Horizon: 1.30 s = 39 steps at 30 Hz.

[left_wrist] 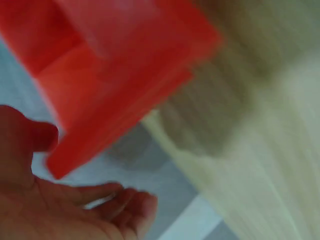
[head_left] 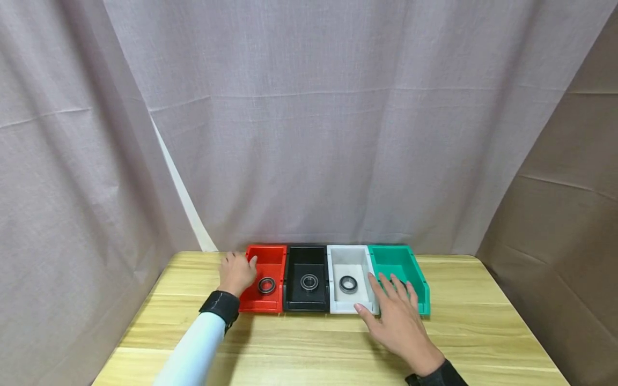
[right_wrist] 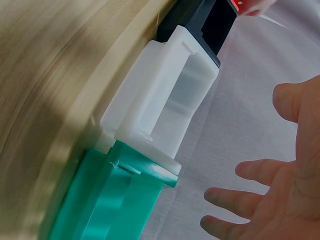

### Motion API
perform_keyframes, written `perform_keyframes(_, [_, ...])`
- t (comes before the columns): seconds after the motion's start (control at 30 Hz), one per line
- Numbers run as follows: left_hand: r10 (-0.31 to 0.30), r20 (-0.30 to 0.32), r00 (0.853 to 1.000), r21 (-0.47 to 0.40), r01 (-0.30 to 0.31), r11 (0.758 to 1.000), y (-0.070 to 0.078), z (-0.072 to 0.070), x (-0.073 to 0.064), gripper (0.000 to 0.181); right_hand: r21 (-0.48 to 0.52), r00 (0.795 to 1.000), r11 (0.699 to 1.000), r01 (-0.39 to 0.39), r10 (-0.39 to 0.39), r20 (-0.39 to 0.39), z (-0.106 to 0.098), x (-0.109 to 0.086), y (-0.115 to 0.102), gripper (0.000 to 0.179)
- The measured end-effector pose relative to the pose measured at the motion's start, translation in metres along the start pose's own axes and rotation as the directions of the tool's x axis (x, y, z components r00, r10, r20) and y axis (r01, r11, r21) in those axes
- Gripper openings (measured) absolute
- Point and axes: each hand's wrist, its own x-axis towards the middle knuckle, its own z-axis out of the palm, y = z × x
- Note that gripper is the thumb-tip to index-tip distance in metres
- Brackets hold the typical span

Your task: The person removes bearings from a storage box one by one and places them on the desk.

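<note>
Four open bins stand side by side: red (head_left: pixel 263 306), black (head_left: pixel 306 305), white (head_left: pixel 341 308) and green (head_left: pixel 424 289). A ball bearing lies in each of the first three: the red bin's bearing (head_left: pixel 266 285), the black bin's bearing (head_left: pixel 309 282) and the white bin's bearing (head_left: pixel 348 284). Behind the right fingers, a dark object in the green bin is mostly hidden. My left hand (head_left: pixel 237 272) is at the red bin's left wall, thumb toward the rim; whether it touches, I cannot tell. Fingers spread, my right hand (head_left: pixel 397 320) hovers over the white and green bins' front, holding nothing.
The bins stand on a light wooden table (head_left: pixel 289 348) near its back edge. A grey curtain (head_left: pixel 309 161) hangs close behind them, with a narrow pale gap at the left. Brown cloth (head_left: pixel 560 241) hangs along the right side.
</note>
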Motion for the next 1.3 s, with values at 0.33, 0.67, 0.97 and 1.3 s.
perform_keyframes(0.33, [0.091,-0.081,0.993,-0.088,-0.098,0.991,-0.014,0.023,0.004,0.028,-0.002,0.999,1.0,0.027,-0.027,-0.018,0.005,0.001,-0.001,0.076])
perform_keyframes(0.67, [0.052,-0.065,0.997,-0.112,-0.059,0.992,-0.007,0.033,0.003,0.026,0.003,0.999,0.999,0.037,-0.037,-0.03,0.008,-0.001,0.001,0.075])
perform_keyframes(0.97, [0.077,-0.087,0.993,-0.123,-0.088,0.989,-0.004,0.033,-0.001,0.023,0.026,0.994,0.994,0.107,-0.106,-0.042,0.014,0.006,-0.014,0.069])
perform_keyframes(1.3, [0.08,-0.074,0.994,-0.164,-0.092,0.982,-0.005,0.034,0.003,0.024,0.119,0.958,0.952,0.282,-0.286,0.022,0.041,0.048,-0.073,0.061])
